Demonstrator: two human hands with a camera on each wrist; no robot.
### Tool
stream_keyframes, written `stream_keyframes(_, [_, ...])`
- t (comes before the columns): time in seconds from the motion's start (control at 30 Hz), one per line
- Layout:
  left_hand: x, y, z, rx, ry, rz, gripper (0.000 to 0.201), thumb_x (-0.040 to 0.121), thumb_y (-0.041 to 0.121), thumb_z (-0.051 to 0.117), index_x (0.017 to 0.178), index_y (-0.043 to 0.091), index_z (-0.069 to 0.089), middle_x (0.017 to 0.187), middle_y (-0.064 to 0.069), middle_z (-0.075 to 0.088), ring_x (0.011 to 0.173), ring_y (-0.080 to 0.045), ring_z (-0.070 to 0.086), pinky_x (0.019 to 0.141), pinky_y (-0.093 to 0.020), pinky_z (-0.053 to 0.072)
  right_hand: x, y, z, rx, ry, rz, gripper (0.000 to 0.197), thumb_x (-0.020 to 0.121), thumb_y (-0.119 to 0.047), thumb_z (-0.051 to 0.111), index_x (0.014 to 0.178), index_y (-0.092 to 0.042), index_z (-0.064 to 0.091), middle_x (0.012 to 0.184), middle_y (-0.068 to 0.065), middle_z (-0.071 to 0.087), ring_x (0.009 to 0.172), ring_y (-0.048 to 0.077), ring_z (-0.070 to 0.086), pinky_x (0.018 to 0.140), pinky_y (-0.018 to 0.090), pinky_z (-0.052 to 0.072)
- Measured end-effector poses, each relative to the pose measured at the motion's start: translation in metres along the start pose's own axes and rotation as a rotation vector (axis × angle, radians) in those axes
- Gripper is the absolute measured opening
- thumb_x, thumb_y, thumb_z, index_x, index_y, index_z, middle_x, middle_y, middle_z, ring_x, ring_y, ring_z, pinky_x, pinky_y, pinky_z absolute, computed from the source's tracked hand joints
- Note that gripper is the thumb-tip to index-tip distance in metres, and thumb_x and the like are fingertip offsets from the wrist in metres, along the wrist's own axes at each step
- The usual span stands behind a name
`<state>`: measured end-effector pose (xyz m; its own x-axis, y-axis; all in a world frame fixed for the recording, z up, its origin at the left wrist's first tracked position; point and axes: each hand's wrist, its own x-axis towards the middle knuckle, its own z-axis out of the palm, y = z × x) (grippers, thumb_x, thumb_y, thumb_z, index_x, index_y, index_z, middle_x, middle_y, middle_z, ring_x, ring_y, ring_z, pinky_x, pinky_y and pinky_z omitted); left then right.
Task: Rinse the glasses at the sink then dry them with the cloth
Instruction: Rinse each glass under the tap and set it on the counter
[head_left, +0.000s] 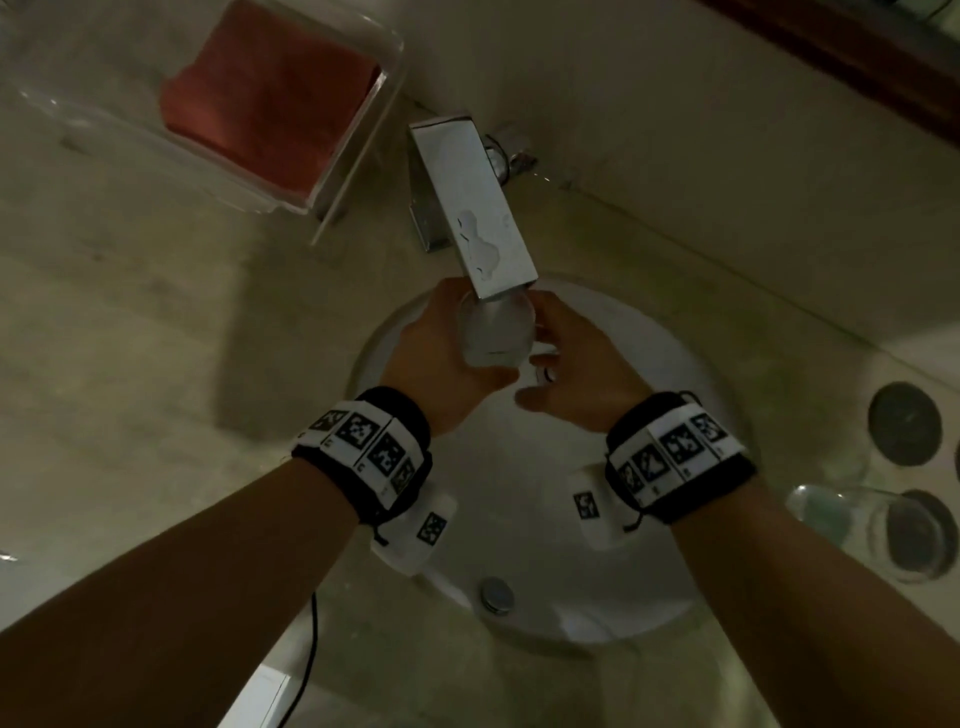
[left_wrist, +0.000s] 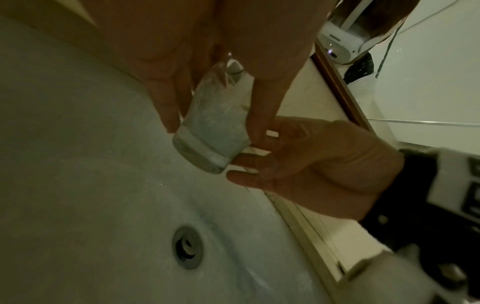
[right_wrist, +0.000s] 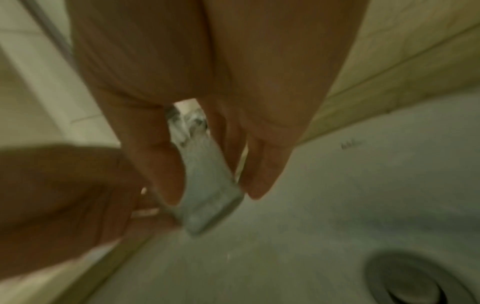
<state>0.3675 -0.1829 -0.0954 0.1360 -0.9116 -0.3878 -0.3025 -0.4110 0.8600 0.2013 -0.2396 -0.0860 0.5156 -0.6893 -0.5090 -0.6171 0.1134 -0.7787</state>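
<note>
A clear glass (head_left: 496, 335) sits tilted right under the end of the flat metal tap spout (head_left: 475, 208), above the white basin (head_left: 654, 426). Its inside looks white and frothy with water. My left hand (head_left: 441, 353) grips it from the left, its digits on both sides of the glass (left_wrist: 213, 131). My right hand (head_left: 566, 358) holds it from the right, thumb and fingers flanking the glass (right_wrist: 207, 185). The spout hides the glass's mouth. A folded red cloth (head_left: 270, 93) lies in a clear box at the back left.
A second clear glass (head_left: 883, 530) lies on the counter at the right, beside dark round coasters (head_left: 904, 423). The drain plug (head_left: 496, 595) is at the near side of the basin. A black cable (head_left: 310, 649) hangs below my left forearm.
</note>
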Motion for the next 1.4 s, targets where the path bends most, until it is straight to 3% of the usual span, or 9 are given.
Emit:
stream_keyframes(0.2, [-0.002, -0.004, -0.003, 0.017, -0.031, 0.012, 0.080, 0.074, 0.017, 0.086, 0.141, 0.021, 0.044, 0.108, 0.026, 0.055, 0.094, 0.013, 0.055, 0.084, -0.005, 0.046, 0.008, -0.001, 0.018, -0.005, 0.142, -0.084, 0.098, 0.067, -0.014, 0.091, 0.148, -0.013, 0.036, 0.135, 0.000, 0.056, 0.120, 0.013, 0.054, 0.106, 0.032, 0.046])
stream_keyframes(0.3, [-0.003, -0.003, -0.004, -0.020, -0.043, 0.000, 0.081, 0.078, 0.014, 0.084, 0.147, 0.014, 0.041, 0.129, 0.003, 0.061, 0.114, -0.010, 0.061, 0.096, -0.021, 0.050, 0.010, -0.001, 0.020, 0.053, 0.179, -0.072, 0.092, 0.067, -0.015, 0.091, 0.145, -0.015, 0.041, 0.124, -0.008, 0.057, 0.115, 0.011, 0.058, 0.102, 0.031, 0.049])
stream_keyframes(0.47, [-0.002, -0.004, -0.005, -0.080, -0.061, -0.034, 0.076, 0.084, 0.007, 0.077, 0.149, 0.004, 0.036, 0.142, -0.012, 0.054, 0.121, -0.021, 0.058, 0.089, -0.008, 0.047, 0.016, 0.000, 0.024, 0.058, 0.188, -0.019, 0.092, 0.067, -0.024, 0.090, 0.145, -0.018, 0.042, 0.135, 0.003, 0.059, 0.119, 0.019, 0.060, 0.103, 0.041, 0.051])
stream_keyframes(0.73, [-0.002, -0.014, -0.003, -0.064, -0.161, -0.312, 0.078, 0.060, 0.080, 0.062, 0.089, 0.008, 0.074, 0.089, -0.011, 0.076, 0.086, -0.029, 0.073, 0.086, -0.049, 0.059, 0.008, 0.022, 0.031, 0.297, -0.014, 0.262, 0.070, 0.074, -0.048, 0.082, 0.128, -0.008, 0.061, 0.116, 0.007, 0.072, 0.095, 0.012, 0.074, 0.079, 0.027, 0.061])
stream_keyframes(0.9, [0.001, -0.005, 0.005, -0.149, -0.088, -0.445, 0.058, 0.093, 0.053, 0.059, 0.074, -0.001, 0.070, 0.092, -0.025, 0.074, 0.086, -0.034, 0.071, 0.087, -0.044, 0.059, 0.016, 0.026, 0.034, 0.297, -0.014, 0.369, 0.067, 0.077, -0.061, 0.073, 0.110, -0.003, 0.072, 0.099, 0.016, 0.077, 0.089, 0.026, 0.076, 0.086, 0.047, 0.061])
stream_keyframes(1.0, [0.005, 0.005, 0.006, -0.310, -0.081, -0.532, 0.045, 0.098, 0.048, 0.053, 0.088, 0.008, 0.069, 0.094, -0.014, 0.073, 0.080, -0.025, 0.069, 0.084, -0.043, 0.060, 0.018, 0.018, 0.034, 0.308, 0.045, 0.332, 0.096, 0.064, -0.071, 0.075, 0.132, -0.005, 0.058, 0.115, 0.011, 0.072, 0.099, 0.023, 0.073, 0.093, 0.043, 0.058])
stream_keyframes(1.13, [0.007, 0.012, 0.004, -0.448, -0.098, -0.512, 0.029, 0.100, 0.039, 0.054, 0.117, 0.017, 0.063, 0.103, -0.004, 0.070, 0.089, -0.020, 0.069, 0.088, -0.047, 0.059, 0.017, 0.011, 0.030, 0.386, 0.060, 0.161, 0.026, 0.088, -0.020, 0.074, 0.112, -0.013, 0.065, 0.104, 0.002, 0.072, 0.093, 0.007, 0.070, 0.088, 0.027, 0.057])
stream_keyframes(1.3, [0.008, 0.011, 0.001, -0.444, -0.083, -0.393, 0.076, 0.071, 0.057, 0.071, 0.135, 0.020, 0.054, 0.125, -0.005, 0.068, 0.107, -0.023, 0.070, 0.090, -0.046, 0.059, 0.017, 0.007, 0.027, 0.485, 0.095, 0.105, 0.046, 0.093, -0.007, 0.066, 0.135, -0.001, 0.048, 0.108, -0.005, 0.062, 0.104, 0.008, 0.063, 0.088, 0.021, 0.053])
stream_keyframes(1.4, [0.008, 0.012, 0.000, -0.528, -0.068, -0.361, 0.047, 0.092, 0.031, 0.069, 0.132, 0.010, 0.058, 0.121, -0.013, 0.070, 0.105, -0.031, 0.071, 0.088, -0.051, 0.059, 0.019, 0.007, 0.027, 0.562, 0.082, 0.104, 0.041, 0.094, -0.005, 0.061, 0.133, 0.000, 0.049, 0.111, 0.001, 0.066, 0.110, 0.019, 0.063, 0.093, 0.034, 0.054])
